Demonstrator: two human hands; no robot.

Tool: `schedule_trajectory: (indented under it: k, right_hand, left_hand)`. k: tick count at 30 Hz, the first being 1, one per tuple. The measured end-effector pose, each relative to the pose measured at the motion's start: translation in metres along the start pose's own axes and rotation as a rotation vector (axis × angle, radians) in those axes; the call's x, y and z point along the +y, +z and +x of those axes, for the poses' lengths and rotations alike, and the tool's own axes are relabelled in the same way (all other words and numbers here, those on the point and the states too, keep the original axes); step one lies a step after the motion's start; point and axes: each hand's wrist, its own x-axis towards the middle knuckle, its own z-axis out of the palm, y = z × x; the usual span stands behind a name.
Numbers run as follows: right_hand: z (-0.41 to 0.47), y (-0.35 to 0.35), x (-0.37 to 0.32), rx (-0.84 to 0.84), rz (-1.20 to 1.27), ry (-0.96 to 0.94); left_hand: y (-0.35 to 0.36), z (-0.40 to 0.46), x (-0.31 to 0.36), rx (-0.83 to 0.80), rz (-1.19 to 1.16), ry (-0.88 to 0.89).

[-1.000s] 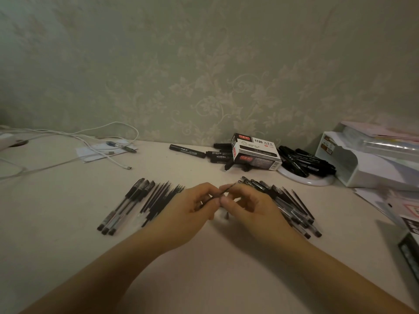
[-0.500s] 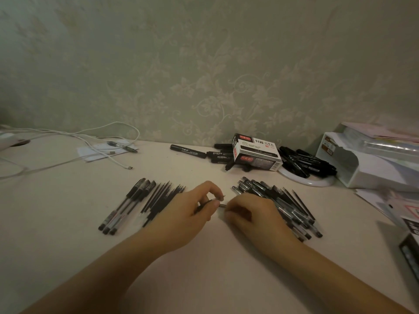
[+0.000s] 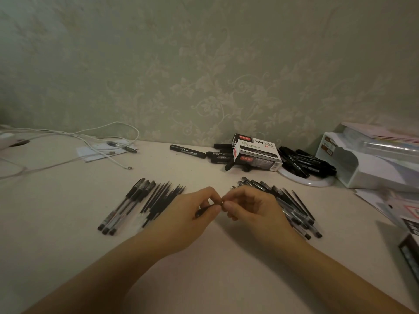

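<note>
My left hand [image 3: 188,216] and my right hand [image 3: 251,209] meet over the middle of the pale table [image 3: 68,223]. The left hand grips a thin dark pen part [image 3: 204,209] between thumb and fingers. The right hand pinches its tip end at the spot where the two hands touch; most of the part is hidden by the fingers. To the left lie three assembled pens [image 3: 127,205] and a row of dark refills [image 3: 158,200]. A heap of pens [image 3: 294,211] lies behind and to the right of my right hand.
A marker box [image 3: 256,152] stands by the wall with black markers [image 3: 188,151] beside it and more on a white plate [image 3: 306,181]. White cables [image 3: 90,141] lie at the back left. A white tray [image 3: 362,164] and papers sit at the right.
The hands lowered toward the table, then rose a little. The long pen part seen a second ago between the hands is now almost hidden; the fingertips have closed together.
</note>
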Motion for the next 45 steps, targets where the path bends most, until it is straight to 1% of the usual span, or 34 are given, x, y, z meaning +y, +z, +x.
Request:
schedule_trajectory:
  k: [7,10,14,16,23,29,32,37,41,45]
  right_hand:
    - [0.000,-0.001,0.002,-0.009,-0.026,0.014]
    - [0.001,-0.003,0.004,-0.010,-0.096,0.004]
    - [0.001,0.000,0.006,0.009,-0.249,-0.029]
    - [0.001,0.000,0.006,0.019,-0.280,-0.050]
    - [0.003,-0.002,0.007,-0.013,-0.273,-0.069]
    - [0.000,-0.001,0.007,-0.016,-0.254,-0.056]
    - [0.001,-0.001,0.005,-0.009,-0.280,-0.062]
    - [0.000,-0.002,0.007,-0.073,-0.302,-0.076]
    - [0.000,-0.001,0.005,-0.047,-0.266,-0.089]
    - [0.000,-0.003,0.004,-0.049,-0.324,-0.096]
  left_hand:
    - [-0.001,0.000,0.005,-0.008,0.080,0.018]
    - [-0.001,0.001,0.007,0.019,0.102,0.045]
    - [0.001,0.002,0.006,0.050,0.097,0.057]
    - [0.002,0.001,0.006,0.064,0.097,0.072]
    - [-0.001,0.002,0.005,0.122,0.106,0.083]
    - [0.001,0.001,0.006,0.093,0.094,0.099]
    - [0.000,0.002,0.005,0.110,0.073,0.092]
    - [0.000,0.002,0.004,0.106,0.054,0.080]
    - [0.002,0.002,0.005,0.086,0.047,0.084]
    - [0.000,0.002,0.004,0.117,0.030,0.057]
